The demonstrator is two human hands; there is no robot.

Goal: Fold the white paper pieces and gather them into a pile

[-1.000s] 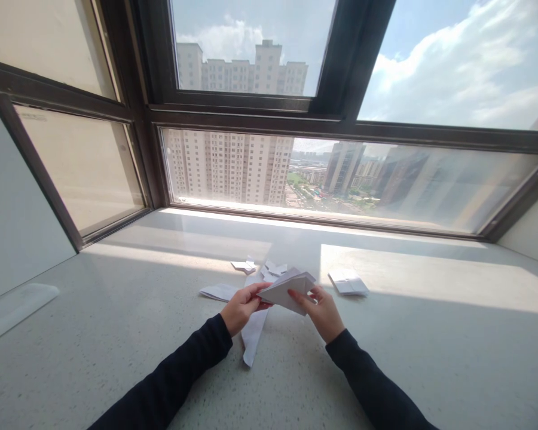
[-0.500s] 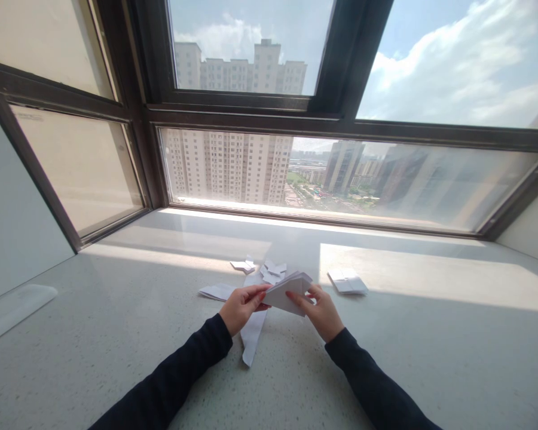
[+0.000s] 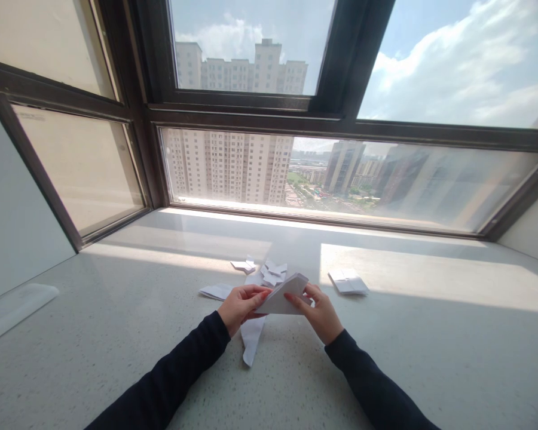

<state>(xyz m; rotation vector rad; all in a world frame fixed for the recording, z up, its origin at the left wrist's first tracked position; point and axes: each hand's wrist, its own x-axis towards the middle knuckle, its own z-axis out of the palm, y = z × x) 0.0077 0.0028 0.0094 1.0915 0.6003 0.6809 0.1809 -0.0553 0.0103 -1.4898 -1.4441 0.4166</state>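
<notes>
**Folded paper held between two hands above a sunlit window desk**

Both hands meet near the middle of the desk (image 3: pixel 116 334), just above its speckled surface. The left hand (image 3: pixel 238 306) pinches the near-left corner of a folded white sheet (image 3: pixel 283 298) between thumb and fingertips; the right hand (image 3: pixel 320 310) pinches the opposite side, its thumb laid across the upper face. The sheet is lifted and tilted, its far corner pointing up and away — a grip at two opposite points keeps the layers taut and aligned, which suits pressing or adjusting a crease.

Directly beneath the hands lies a long white paper strip (image 3: pixel 252 340), running toward the near edge; it rests flat on the desk, apart from the held sheet. A second flat piece (image 3: pixel 215 292) lies just left of the left hand. Farther off, a cluster of small paper scraps (image 3: pixel 271 272) sits in shadow, and to the right a small folded packet (image 3: pixel 348 281) rests at the edge of the sunlit patch — all within reach yet out of the working area. The window frame (image 3: pixel 341 119) bounds the far side of the desk.
</notes>
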